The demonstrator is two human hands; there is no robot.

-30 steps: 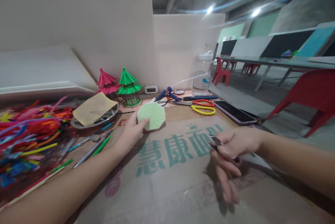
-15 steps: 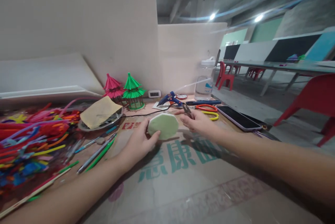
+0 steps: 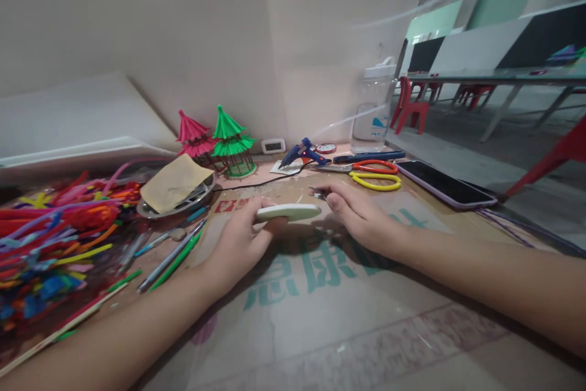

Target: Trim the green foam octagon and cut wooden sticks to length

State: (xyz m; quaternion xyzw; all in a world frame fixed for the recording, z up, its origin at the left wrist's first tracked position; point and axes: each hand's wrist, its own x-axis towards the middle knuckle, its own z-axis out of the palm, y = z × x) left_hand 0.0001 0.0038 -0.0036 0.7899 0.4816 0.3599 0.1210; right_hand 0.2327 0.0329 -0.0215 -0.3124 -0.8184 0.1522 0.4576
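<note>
My left hand (image 3: 242,240) grips the pale green disc (image 3: 288,213), thumb on top and fingers curled under its left end. The disc sits level, just above the surface, and I see it almost edge-on as a thin slab. Its long line runs left to right in front of me, between my two hands.

My right hand (image 3: 361,219) is just beside the disc's right end, knuckles up. The fingers are closed around a small dark tool (image 3: 317,193), and only the metal tip pokes out past my fingertips. That tip is just behind the disc's far right edge. I can't tell whether it touches. So the left hand carries the disc, and the right hand is the nearer one to its free end.

Now the writing. The brown cardboard sheet (image 3: 320,330) under my arms has big green Chinese characters, and my hands and their shadow cover part of them. I make out 康 in the middle; the others are cut off. A red label (image 3: 225,205) near my left hand is too blurred to read. The clear water bottle (image 3: 373,113) by the back wall has a blue logo, unreadable from here.

Beyond the disc lie a blue glue gun (image 3: 302,152), orange scissors (image 3: 376,166) and yellow scissors (image 3: 376,181). A phone (image 3: 444,183) lies face up, off to the right. To my left are pens (image 3: 171,254) and a heap of bright pipe cleaners (image 3: 55,226).
</note>
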